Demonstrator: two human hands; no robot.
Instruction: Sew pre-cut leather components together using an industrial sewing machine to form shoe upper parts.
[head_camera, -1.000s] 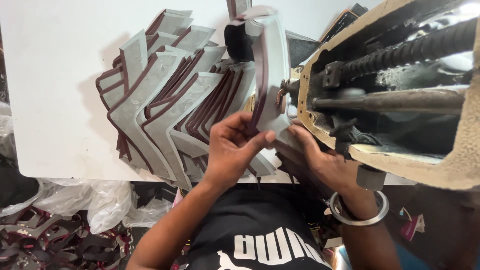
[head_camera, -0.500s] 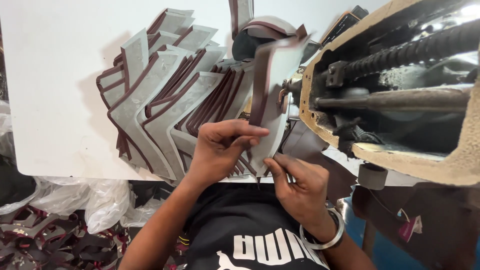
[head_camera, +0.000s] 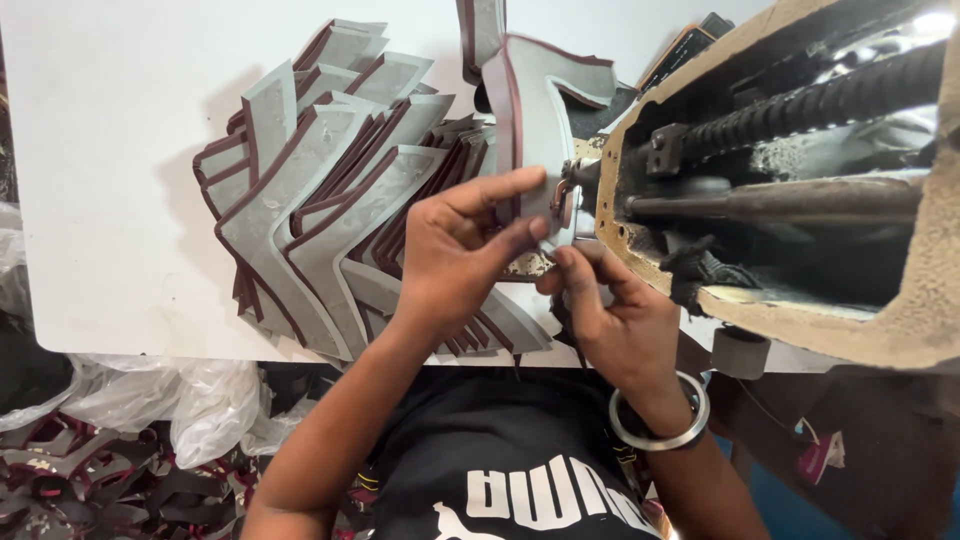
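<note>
A grey V-shaped shoe piece with a maroon edge (head_camera: 535, 110) stands upright at the needle area (head_camera: 572, 185) of a beige sewing machine (head_camera: 900, 330). My left hand (head_camera: 455, 255) pinches this piece's lower part between thumb and forefinger. Just to its right, my right hand (head_camera: 615, 320), which wears a metal bangle, has its fingertips closed on the piece's bottom edge, next to the left thumb. A fanned pile of the same grey and maroon pieces (head_camera: 330, 210) lies on the white table (head_camera: 110, 200), left of my hands.
The machine's open underside with a threaded rod (head_camera: 800, 105) fills the right side. Clear plastic bags (head_camera: 200, 410) and dark maroon offcuts (head_camera: 60, 470) lie below the table's front edge at the left. My black shirt is at the bottom.
My right hand had dropped away below the table edge and has come back up to the piece. The piece has straightened up at the needle; my left hand kept its grip.
</note>
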